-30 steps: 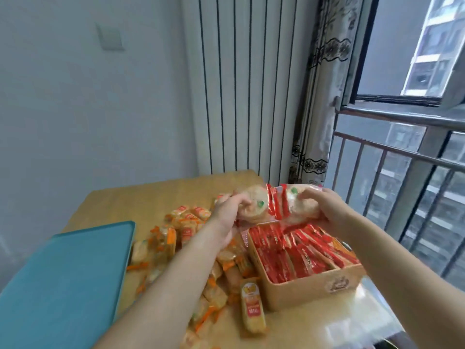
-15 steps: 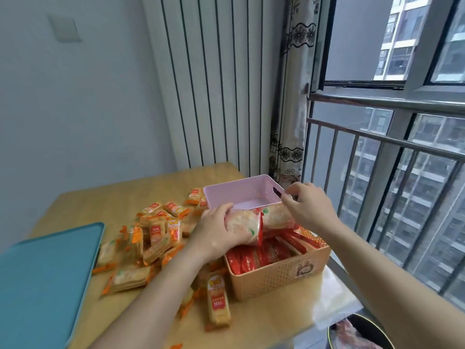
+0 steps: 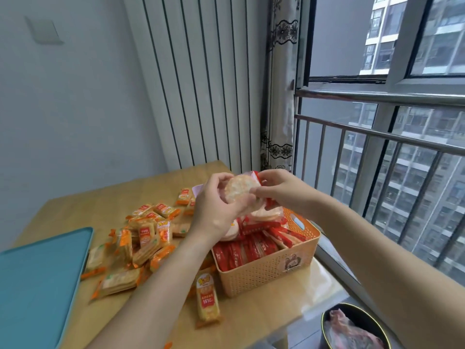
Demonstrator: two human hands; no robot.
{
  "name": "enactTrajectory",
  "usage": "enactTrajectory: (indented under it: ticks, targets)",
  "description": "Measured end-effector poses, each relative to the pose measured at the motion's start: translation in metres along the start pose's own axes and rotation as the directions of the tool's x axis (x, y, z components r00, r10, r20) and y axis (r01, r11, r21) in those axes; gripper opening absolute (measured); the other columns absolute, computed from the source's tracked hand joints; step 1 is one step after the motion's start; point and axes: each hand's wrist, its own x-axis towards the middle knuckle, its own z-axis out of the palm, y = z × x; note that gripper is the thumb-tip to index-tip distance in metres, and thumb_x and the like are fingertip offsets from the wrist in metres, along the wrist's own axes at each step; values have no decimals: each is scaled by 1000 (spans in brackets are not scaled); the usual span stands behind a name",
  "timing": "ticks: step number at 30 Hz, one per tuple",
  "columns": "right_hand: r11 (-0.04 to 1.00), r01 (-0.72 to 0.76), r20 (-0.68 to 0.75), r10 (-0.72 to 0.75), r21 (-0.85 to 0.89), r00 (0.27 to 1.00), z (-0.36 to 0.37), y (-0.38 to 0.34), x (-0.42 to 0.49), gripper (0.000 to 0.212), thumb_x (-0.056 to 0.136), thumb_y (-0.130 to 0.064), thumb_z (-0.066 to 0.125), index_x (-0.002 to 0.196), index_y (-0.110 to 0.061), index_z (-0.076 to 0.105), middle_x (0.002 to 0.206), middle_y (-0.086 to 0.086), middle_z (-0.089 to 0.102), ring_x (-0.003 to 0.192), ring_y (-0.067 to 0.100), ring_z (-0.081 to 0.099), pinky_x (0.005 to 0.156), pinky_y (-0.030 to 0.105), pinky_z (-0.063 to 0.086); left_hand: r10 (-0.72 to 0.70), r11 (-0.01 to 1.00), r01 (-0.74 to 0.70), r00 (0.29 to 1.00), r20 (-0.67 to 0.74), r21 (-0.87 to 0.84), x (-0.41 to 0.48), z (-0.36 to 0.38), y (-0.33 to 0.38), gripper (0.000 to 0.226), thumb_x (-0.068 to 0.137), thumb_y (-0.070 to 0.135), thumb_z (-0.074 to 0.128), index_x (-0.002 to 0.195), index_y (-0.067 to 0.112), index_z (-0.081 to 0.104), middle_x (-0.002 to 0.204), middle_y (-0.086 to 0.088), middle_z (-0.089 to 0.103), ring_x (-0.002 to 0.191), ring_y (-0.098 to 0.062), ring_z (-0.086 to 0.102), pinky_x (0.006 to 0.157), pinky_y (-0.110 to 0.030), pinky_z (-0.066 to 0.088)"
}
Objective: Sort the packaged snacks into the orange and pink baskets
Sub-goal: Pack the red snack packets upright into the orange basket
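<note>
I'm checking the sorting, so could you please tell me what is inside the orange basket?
The orange basket holds red-wrapped packs in rows, with round cracker packs lying on top. Its floor and anything beneath them are covered.

front packet: the long orange-and-clear plastic cracker packet (image 3: 206,299) bears "151" in white on its orange band, then a character too blurred to read
its logo: yellow characters at the top end, not legible
heap packet: the second orange cracker packet (image 3: 146,233) in the pile shows "151" too, upside down
basket: the orange perforated plastic basket (image 3: 264,275) carries a small cartoon sticker (image 3: 292,263), no words legible
</note>
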Motion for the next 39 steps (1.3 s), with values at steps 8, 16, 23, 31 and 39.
enactTrajectory:
  ticks: [8,16,23,31,39]
  targets:
    - [979,-176,-310,137,-100,941,-75,18,-31,13,96,-14,61,108,-19,63,98,7,67,76,15,56,57,23,43,125,951,-179,968,218,251,0,53,15,21,93,13,55,99,25,70,103,9,71,103,-12,61,95,-34,49]
    - [943,-293,-332,228,-160,915,-85,45,-33,16,95,-14,62,111,-11,65,98,7,70,70,7,59,43,8,40,28,621,-599,661,750,505,-6,90,14,45,95,22,44,136,32,61,133,6,65,130,-17,48,124,-45,7]
    - [833,-282,-170,227,-477,959,-67,58,-31,6,89,-20,70,95,-20,69,96,1,74,86,15,71,73,28,63,-69,769,-454,641,764,450,2,80,-2,40,91,28,47,121,38,70,120,18,70,110,-8,58,98,-40,51]
    - [406,-194,-109,223,-893,969,-19,62,-24,34,93,-50,59,100,-19,71,87,-2,70,78,21,69,59,31,57,28,948,-189,852,522,257,13,73,-2,38,86,1,52,91,28,79,92,18,71,88,1,62,88,-29,51]
    - [393,-144,0,343,-908,939,-11,62,-23,21,99,-14,47,79,-16,52,90,1,63,83,20,61,90,46,51,-269,746,-216,768,581,630,29,42,-16,77,77,38,64,149,30,40,145,1,49,133,-25,42,111,-44,37]
